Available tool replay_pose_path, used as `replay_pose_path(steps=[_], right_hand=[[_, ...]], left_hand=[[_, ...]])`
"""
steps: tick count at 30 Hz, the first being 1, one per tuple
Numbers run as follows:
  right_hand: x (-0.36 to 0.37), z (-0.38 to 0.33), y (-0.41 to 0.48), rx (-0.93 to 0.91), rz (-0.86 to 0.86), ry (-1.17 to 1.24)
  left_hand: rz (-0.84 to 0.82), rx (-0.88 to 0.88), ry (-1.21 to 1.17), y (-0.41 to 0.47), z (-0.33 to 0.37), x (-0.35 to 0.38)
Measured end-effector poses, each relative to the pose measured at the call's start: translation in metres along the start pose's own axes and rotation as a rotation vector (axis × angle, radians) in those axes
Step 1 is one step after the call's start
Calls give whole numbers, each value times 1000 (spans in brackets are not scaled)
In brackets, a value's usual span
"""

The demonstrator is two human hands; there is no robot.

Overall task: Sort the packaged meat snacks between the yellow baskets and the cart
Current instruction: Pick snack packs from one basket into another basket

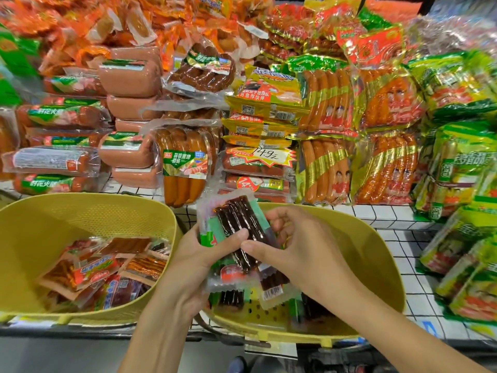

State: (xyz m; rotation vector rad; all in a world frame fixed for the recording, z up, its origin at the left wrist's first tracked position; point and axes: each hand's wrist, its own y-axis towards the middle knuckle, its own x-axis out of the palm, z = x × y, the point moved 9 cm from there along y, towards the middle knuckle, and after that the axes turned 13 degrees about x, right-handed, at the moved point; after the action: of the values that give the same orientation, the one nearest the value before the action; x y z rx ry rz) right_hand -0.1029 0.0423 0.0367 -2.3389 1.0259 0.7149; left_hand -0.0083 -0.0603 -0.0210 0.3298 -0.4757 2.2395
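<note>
Both my hands hold a stack of clear packs of dark meat sticks with green labels (239,224) above the right yellow basket (376,265). My left hand (199,254) grips the stack from the left, thumb on top. My right hand (295,246) pinches the top pack from the right. More dark-stick packs (271,286) lie in the right basket below. The left yellow basket (53,222) holds several orange and red snack packs (102,270).
A display shelf behind the baskets is piled with sausage packs (185,162), pink ham rolls (129,76), yellow packs with a price tag (266,154) and green-yellow packs (462,168) at the right. A white grid surface (398,224) runs under the goods.
</note>
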Motion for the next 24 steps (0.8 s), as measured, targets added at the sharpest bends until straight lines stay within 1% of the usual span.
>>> replay_pose_path(steps=[3, 6, 8, 11, 13, 15, 17, 21, 24], right_hand=[[8, 2, 2, 78, -107, 151], [19, 9, 6, 211, -257, 506], [27, 12, 7, 289, -349, 729], [35, 16, 6, 402, -449, 935], [39, 16, 5, 446, -513, 1035], [39, 21, 6, 515, -510, 1143], [41, 25, 6, 581, -492, 1230], [46, 26, 3, 604, -495, 1242], [48, 26, 1, 624, -488, 1294]], left_hand=[[0, -8, -11, 0, -3, -4], [-76, -4, -97, -1, -1, 2], [-120, 7, -113, -2, 0, 5], [-128, 26, -105, 0, -1, 3], [-152, 47, -75, -1, 3, 4], [-195, 66, -44, -4, 6, 8], [-185, 88, -11, -6, 8, 8], [-164, 202, 112, -5, 19, 11], [-183, 219, 114, -5, 22, 14]])
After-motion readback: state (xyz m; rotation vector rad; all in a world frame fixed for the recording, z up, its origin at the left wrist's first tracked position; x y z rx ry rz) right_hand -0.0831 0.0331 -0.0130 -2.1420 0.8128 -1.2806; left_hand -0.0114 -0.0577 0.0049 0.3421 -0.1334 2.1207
